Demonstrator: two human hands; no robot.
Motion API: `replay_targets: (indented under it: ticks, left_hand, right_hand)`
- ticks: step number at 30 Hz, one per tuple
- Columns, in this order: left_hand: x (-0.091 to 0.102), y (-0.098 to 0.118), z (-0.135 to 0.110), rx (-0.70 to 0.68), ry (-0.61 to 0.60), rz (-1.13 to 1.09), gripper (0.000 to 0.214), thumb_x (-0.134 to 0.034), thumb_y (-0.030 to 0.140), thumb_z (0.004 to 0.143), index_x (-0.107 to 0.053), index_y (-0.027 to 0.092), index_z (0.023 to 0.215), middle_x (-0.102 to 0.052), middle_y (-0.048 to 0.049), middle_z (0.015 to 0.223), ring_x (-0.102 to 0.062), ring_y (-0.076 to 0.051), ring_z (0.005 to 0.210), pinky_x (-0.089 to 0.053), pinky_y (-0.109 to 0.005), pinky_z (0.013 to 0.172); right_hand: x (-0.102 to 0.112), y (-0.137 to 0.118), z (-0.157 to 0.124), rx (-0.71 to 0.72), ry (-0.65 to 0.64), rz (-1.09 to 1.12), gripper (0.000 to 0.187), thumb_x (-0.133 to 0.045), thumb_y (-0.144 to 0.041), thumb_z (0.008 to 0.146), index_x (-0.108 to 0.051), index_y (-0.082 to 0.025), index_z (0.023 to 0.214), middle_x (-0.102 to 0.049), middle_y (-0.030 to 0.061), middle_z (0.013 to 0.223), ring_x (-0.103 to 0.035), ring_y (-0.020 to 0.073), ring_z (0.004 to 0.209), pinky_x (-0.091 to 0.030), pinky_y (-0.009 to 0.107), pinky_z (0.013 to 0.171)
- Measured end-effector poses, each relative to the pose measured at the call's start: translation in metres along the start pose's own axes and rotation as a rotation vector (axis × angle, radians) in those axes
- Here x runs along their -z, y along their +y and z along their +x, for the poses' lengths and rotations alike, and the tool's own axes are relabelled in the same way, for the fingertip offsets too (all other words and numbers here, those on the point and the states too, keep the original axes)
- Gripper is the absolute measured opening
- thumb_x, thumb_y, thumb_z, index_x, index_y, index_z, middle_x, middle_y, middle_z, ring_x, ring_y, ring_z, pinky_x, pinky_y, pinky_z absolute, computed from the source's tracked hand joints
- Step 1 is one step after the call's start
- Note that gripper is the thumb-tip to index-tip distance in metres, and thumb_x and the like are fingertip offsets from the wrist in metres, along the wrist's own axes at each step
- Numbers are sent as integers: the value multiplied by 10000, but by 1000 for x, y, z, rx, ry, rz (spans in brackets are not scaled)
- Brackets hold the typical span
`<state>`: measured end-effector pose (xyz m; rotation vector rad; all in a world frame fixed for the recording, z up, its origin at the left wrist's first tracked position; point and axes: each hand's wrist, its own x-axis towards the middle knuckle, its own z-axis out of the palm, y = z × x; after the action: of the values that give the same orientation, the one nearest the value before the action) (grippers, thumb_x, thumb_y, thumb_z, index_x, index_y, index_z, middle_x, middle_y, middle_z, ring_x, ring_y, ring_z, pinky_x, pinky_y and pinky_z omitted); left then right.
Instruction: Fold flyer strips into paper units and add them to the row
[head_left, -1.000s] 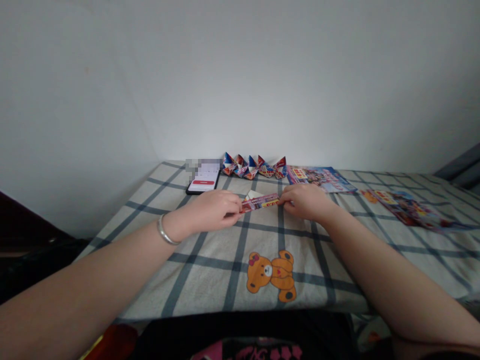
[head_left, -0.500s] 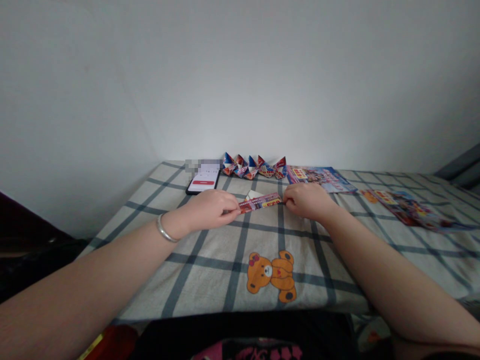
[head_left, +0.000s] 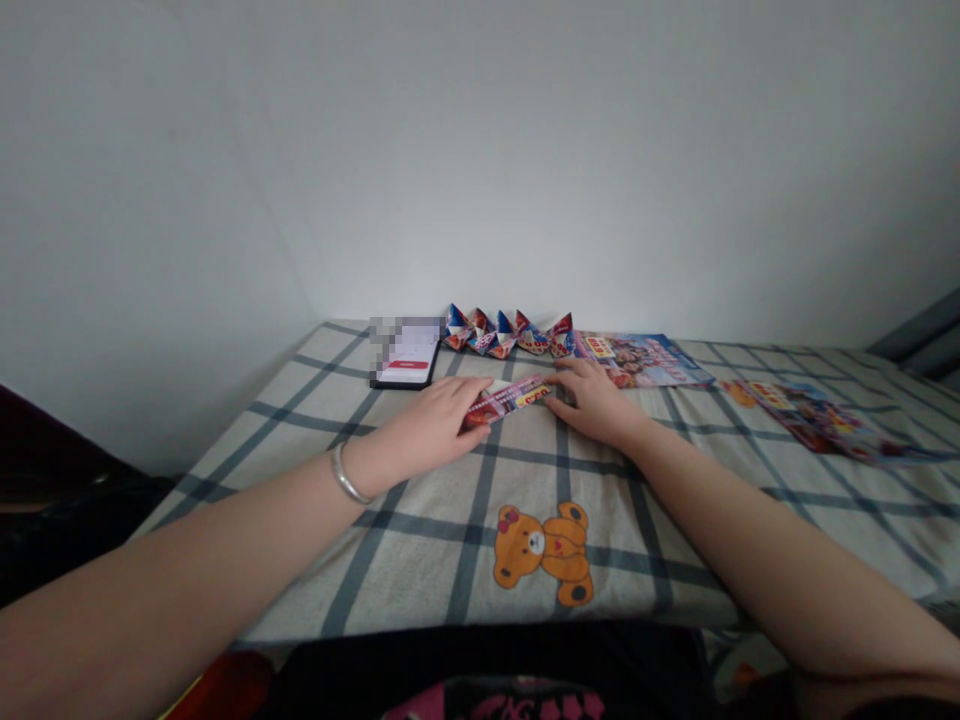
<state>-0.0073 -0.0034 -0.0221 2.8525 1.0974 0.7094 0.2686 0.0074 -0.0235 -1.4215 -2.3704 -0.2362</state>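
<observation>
A narrow folded strip of colourful printed paper (head_left: 506, 398) lies on the checked cloth (head_left: 420, 540). My left hand (head_left: 431, 425), with a silver bracelet at the wrist, rests flat with its fingers stretched over the strip's left end. My right hand (head_left: 592, 400) lies flat on the cloth with its fingers spread, touching the strip's right end. Both hands press the paper down rather than pinch it.
A phone (head_left: 407, 365) with a lit screen lies behind my left hand. A row of several folded paper shapes (head_left: 506, 333) stands at the wall. Two printed leaflets (head_left: 645, 358) (head_left: 814, 418) lie to the right. An orange bear print (head_left: 544, 548) marks the cloth near me.
Both hands let go their pinch on the strip's ends and flattened onto it. The strip moved slightly farther from me and tilted, and my left hand reached forward.
</observation>
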Motion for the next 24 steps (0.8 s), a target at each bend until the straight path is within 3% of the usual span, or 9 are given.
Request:
replay_targets:
  ticks: [4,11,18,24]
  left_hand:
    - [-3,-3,0,29,-14,-18,528,-563,325,888,-415,181,1374,-564,-116,1299,-533,-267,1198,-432,-433,1042]
    - [-2,-5,2,43,-54,-22,544,-551,345,890,-422,143,1378,-530,-144,1360,-501,-272,1256,-404,-428,1080]
    - [-3,-10,4,11,-62,-67,527,-584,341,878,-454,207,1370,-516,-102,1388,-495,-252,1265,-391,-417,1094]
    - [0,-6,4,-14,-26,-99,542,-645,305,841,-487,190,1347,-473,-115,1385,-492,-249,1265,-400,-415,1095]
  right_hand:
    - [-3,-2,-3,87,3,34,316,-606,-325,871,-651,-171,1142,-529,163,1367,-465,321,1290,-389,527,1091]
    - [0,-5,-3,170,-32,114,294,-590,-339,895,-632,-186,1142,-521,140,1373,-459,278,1300,-409,483,1092]
    - [0,-6,-2,195,-41,156,304,-599,-337,892,-633,-191,1157,-539,138,1370,-500,268,1273,-425,485,1075]
    - [2,-7,-3,192,-43,147,314,-598,-344,892,-643,-162,1144,-549,158,1368,-518,271,1257,-427,478,1073]
